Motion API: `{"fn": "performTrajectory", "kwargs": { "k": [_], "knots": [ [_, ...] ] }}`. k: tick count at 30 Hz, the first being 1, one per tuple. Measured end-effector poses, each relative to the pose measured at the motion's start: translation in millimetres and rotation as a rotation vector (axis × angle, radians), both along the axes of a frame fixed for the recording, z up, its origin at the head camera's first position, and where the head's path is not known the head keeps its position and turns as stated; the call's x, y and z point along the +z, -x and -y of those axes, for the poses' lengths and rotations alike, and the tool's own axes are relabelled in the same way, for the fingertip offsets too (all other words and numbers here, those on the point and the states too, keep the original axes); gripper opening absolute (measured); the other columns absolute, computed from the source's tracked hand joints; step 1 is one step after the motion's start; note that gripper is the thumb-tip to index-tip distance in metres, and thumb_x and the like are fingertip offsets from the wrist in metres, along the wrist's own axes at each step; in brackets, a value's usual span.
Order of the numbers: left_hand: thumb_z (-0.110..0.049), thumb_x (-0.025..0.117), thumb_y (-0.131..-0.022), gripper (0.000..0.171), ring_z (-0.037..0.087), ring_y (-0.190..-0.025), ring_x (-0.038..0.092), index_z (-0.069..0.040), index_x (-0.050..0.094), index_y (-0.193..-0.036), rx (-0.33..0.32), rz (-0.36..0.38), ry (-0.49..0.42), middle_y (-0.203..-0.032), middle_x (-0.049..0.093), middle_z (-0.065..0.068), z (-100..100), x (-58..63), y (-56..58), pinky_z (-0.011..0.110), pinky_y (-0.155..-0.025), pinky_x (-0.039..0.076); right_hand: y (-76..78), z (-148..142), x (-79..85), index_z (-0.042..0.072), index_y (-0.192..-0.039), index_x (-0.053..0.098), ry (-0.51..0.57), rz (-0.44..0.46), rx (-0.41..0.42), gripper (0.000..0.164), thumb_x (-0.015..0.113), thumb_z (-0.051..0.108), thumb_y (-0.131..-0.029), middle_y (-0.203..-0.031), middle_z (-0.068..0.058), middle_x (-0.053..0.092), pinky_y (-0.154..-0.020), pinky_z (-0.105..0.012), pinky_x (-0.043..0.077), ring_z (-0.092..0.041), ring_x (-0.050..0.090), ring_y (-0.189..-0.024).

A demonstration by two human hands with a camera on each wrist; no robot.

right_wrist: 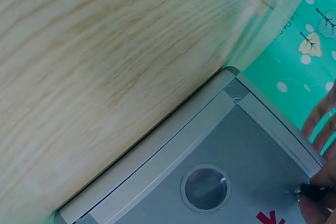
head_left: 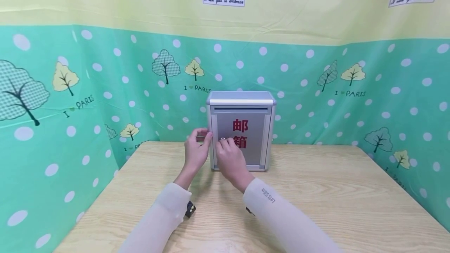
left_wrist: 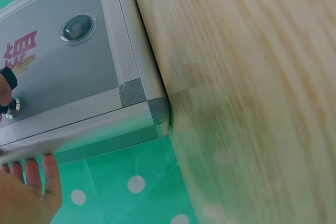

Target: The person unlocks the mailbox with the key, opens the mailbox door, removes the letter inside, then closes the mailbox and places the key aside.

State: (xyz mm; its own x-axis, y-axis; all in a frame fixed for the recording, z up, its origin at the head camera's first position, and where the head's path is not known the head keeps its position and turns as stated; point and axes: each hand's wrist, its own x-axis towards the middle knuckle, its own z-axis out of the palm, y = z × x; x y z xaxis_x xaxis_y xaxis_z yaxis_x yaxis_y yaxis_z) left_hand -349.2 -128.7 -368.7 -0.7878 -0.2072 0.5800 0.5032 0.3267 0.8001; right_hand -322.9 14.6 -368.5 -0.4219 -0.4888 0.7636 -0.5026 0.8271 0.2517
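Note:
A grey metal mailbox [head_left: 258, 155] with red Chinese characters stands upright on the table. At its front left edge, my right hand [head_left: 232, 161] pinches a small key with a black head [right_wrist: 315, 191]. The key is at the silver lock [left_wrist: 14, 107], as the left wrist view shows. My left hand [head_left: 197, 151] is beside the box's left side, fingertips [left_wrist: 50, 163] extended against the side edge. A round clear window [right_wrist: 206, 188] sits low on the front panel.
The wooden table [head_left: 316, 198] reaches back to a green and yellow curtain [head_left: 299, 73] printed with trees and dots, close behind the mailbox. A mail slot [head_left: 240, 109] runs across the top of the front. Curtain also hangs along both sides.

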Motion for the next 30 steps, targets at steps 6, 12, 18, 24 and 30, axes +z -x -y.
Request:
{"fn": "performTrajectory", "kwargs": {
  "k": [6,12,18,24,30],
  "knots": [
    [-0.023,0.067,-0.101,0.028,0.028,-0.099,0.066,-0.004,0.064,-0.121,-0.005,-0.007,-0.003,-0.11,0.069,0.012,0.8,-1.0,0.6,0.039,-0.082,0.06,-0.4,0.1,0.7,0.0,-0.108,0.075,0.037,-0.003,0.015,0.029,0.078,-0.002,-0.08,-0.106,-0.013,0.075,-0.076,-0.023,0.061,-0.023,0.068,-0.092],
    [-0.022,0.068,-0.101,0.027,0.029,-0.098,0.066,-0.003,0.064,-0.12,-0.008,-0.008,-0.01,-0.109,0.069,0.012,1.1,-2.0,1.8,0.042,-0.082,0.06,-1.8,0.9,1.2,-0.001,-0.11,0.074,0.094,0.056,0.04,0.031,0.08,-0.001,-0.079,-0.107,-0.013,0.075,-0.08,-0.024,0.061,-0.023,0.068,-0.093],
    [-0.021,0.068,-0.101,0.027,0.029,-0.098,0.067,-0.003,0.064,-0.12,-0.011,-0.017,-0.007,-0.109,0.069,0.013,0.3,-1.2,1.2,0.042,-0.082,0.06,-2.4,1.8,2.8,-0.001,-0.107,0.075,0.151,0.076,0.058,0.022,0.077,0.002,-0.086,-0.105,-0.014,0.075,-0.083,-0.025,0.06,-0.023,0.071,-0.092],
    [-0.021,0.068,-0.1,0.026,0.029,-0.098,0.067,-0.003,0.065,-0.119,-0.008,-0.018,-0.01,-0.108,0.07,0.013,0.3,-0.5,1.0,0.042,-0.082,0.059,-3.2,2.5,5.0,-0.001,-0.104,0.074,0.245,0.129,0.11,0.019,0.079,0.002,-0.086,-0.098,-0.014,0.075,-0.079,-0.028,0.062,-0.024,0.071,-0.086],
    [-0.022,0.068,-0.101,0.026,0.028,-0.098,0.066,-0.004,0.065,-0.12,-0.012,-0.01,-0.009,-0.109,0.069,0.012,0.1,-1.0,0.9,0.042,-0.082,0.059,-3.2,4.0,5.7,-0.002,-0.103,0.074,0.343,0.22,0.125,0.015,0.077,0.001,-0.088,-0.092,-0.012,0.074,-0.075,-0.028,0.062,-0.022,0.07,-0.081]
  ]
}}
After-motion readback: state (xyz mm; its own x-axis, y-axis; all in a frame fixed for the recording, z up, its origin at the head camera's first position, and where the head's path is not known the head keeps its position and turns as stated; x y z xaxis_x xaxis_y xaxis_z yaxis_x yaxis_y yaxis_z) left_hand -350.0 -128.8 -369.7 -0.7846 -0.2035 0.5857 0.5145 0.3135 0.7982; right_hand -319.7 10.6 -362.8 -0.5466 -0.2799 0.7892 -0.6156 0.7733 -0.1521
